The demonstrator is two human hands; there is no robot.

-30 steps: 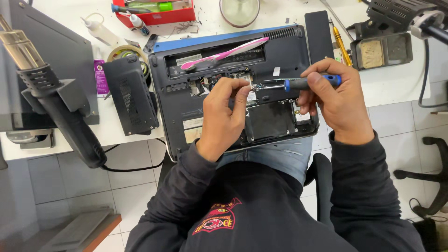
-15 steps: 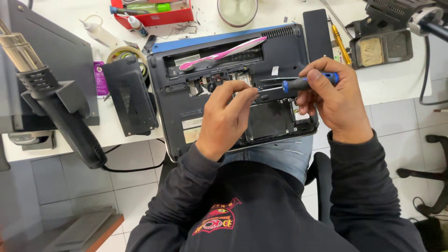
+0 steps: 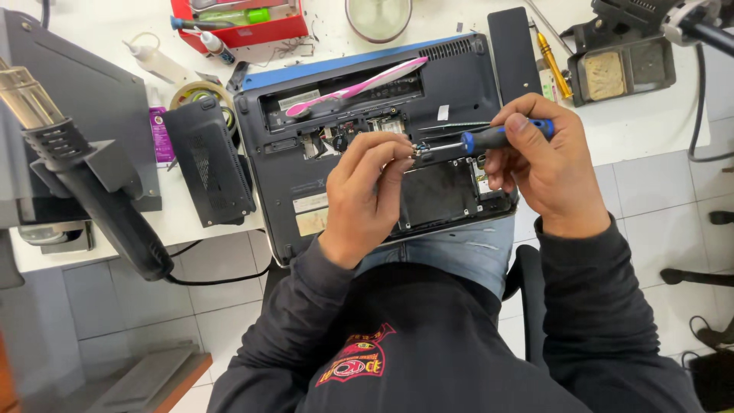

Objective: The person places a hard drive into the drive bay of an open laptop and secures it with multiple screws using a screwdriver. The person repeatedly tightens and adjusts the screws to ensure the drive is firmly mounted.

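looking down from the head camera, an opened laptop (image 3: 367, 145) lies underside up, half on the white bench (image 3: 657, 122) and half on the person's lap, tilted toward them so its inside faces the eye. the right hand (image 3: 547, 164) is closed around the blue handle of a screwdriver (image 3: 497, 138), held nearly flat with the shaft running toward 9 o'clock, so the tip comes in low over the bay at the middle of the case. the left hand (image 3: 367, 191) meets that tip with thumb and fingertips pinched together; they seem to pinch something small at the tip, likely a screw, but it is too small to tell. a pink toothbrush (image 3: 355, 86) rests across the upper slot of the case at 12 o'clock, within easy reach. at 9 o'clock of the laptop a black battery pack (image 3: 208, 160) leans on the bench edge, lifted out and set aside, with a roll of tape (image 3: 200, 95) just behind it. farther out at 9 o'clock a hot-air gun (image 3: 84, 180) hangs nozzle-up in its holder, clear of the work. a red tray (image 3: 241, 21) of tools sits at 11 o'clock, a round glass lens (image 3: 378, 17) at 12, and a soldering stand with its sponge (image 3: 619, 69) at 2 o'clock, beside a yellow-handled tool (image 3: 552, 63).
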